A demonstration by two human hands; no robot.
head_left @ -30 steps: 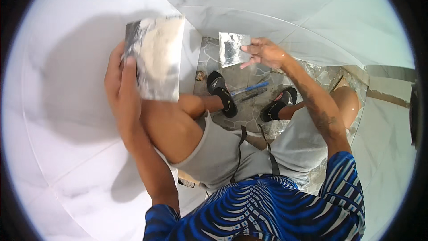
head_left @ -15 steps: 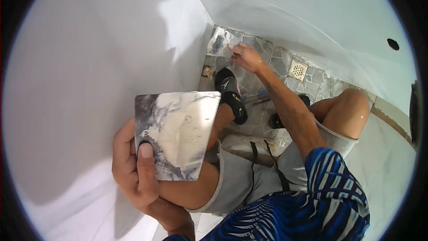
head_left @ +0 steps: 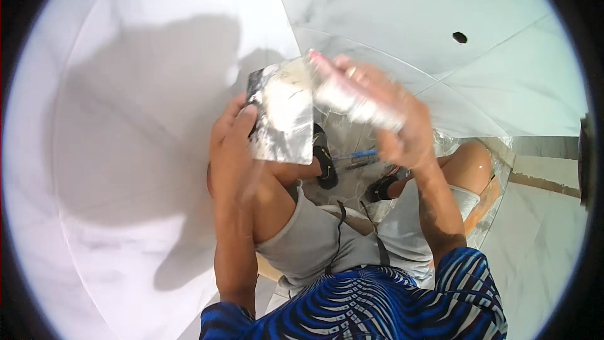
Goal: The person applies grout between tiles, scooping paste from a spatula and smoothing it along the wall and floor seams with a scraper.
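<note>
My left hand (head_left: 233, 141) grips a flat, dark square spreader plate (head_left: 299, 141) by its left edge, thumb on top. Whitish grout paste (head_left: 284, 104) is smeared over the plate's face. My right hand (head_left: 412, 123), blurred by motion, is closed round a flat scraper (head_left: 352, 96) with a reddish edge and a pale, smeared face. The scraper's far end is beside the plate's upper right corner; whether they touch I cannot tell.
White marbled wall tiles (head_left: 151, 151) rise on the left and ahead (head_left: 377, 6), meeting in a corner. A round dark hole (head_left: 460, 38) pierces the far wall. Below are patterned floor tiles (head_left: 346, 186), a blue-handled tool (head_left: 355, 154) and my black sandals (head_left: 326, 167).
My right hand has lifted the scraper from the floor corner up beside the plate. My left hand has moved the plate up and slightly right. The view has tilted upward.
</note>
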